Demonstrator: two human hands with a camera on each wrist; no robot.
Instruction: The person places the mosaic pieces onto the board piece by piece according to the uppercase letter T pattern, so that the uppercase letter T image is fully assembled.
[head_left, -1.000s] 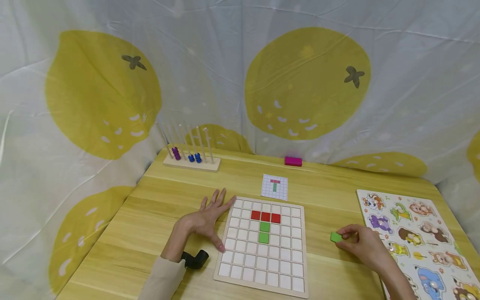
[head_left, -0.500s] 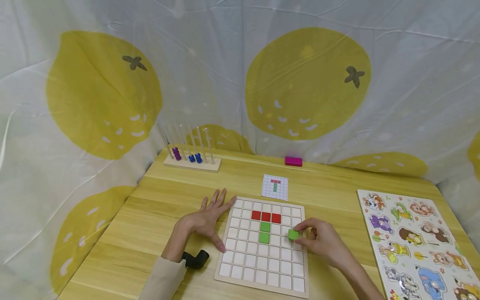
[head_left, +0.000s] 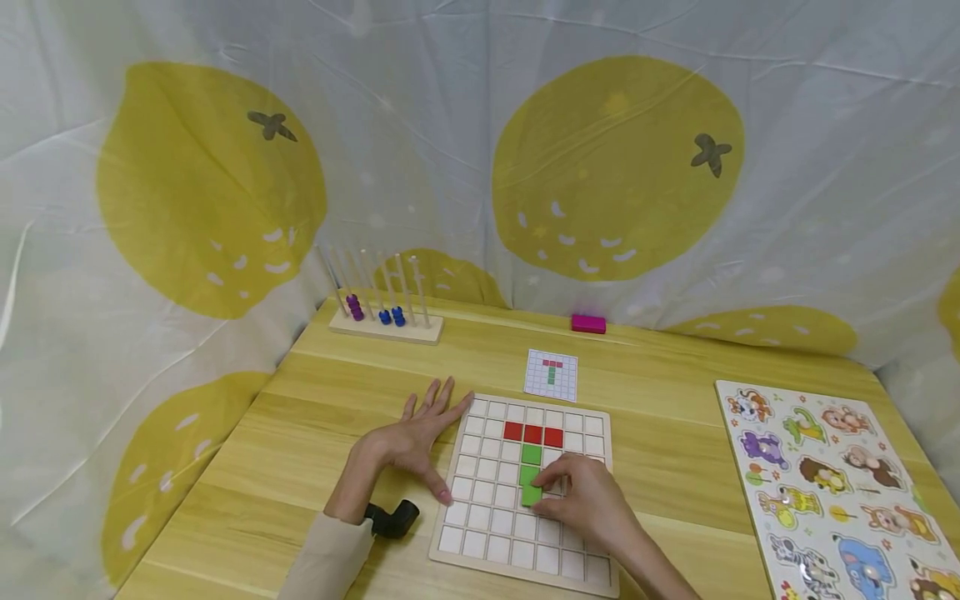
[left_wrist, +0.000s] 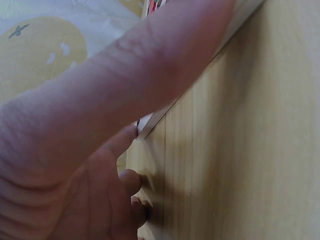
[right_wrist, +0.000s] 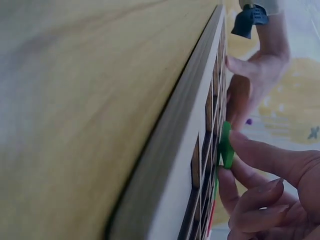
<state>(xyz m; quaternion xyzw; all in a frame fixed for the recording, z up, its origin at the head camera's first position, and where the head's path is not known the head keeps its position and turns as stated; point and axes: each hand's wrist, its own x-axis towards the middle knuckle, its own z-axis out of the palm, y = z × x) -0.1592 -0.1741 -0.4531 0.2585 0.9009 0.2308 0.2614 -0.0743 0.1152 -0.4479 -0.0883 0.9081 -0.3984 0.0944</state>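
Observation:
A wooden grid board [head_left: 480, 566] of white squares lies on the table. Three red tiles [head_left: 533, 435] form a row on it, with green tiles [head_left: 531, 454] in a column below the middle one. My right hand [head_left: 592, 502] pinches a green tile [head_left: 532, 496] between thumb and fingers, at the lower end of that column. In the right wrist view the pinched tile [right_wrist: 226, 145] is slightly tilted, close over the grid. My left hand [head_left: 408, 442] lies spread at the board's left edge, its thumb and index fingertips touching the frame.
A pattern card [head_left: 551, 375] with a red and green T lies behind the board. A peg stand [head_left: 386, 327] with purple and blue beads is at the back left, a magenta block [head_left: 588, 324] at the back. An animal puzzle board [head_left: 832, 483] lies on the right.
My right hand has carried the green tile leftward from beside the puzzle board, over the grid, to the lower end of the green column. My left hand has stayed in place.

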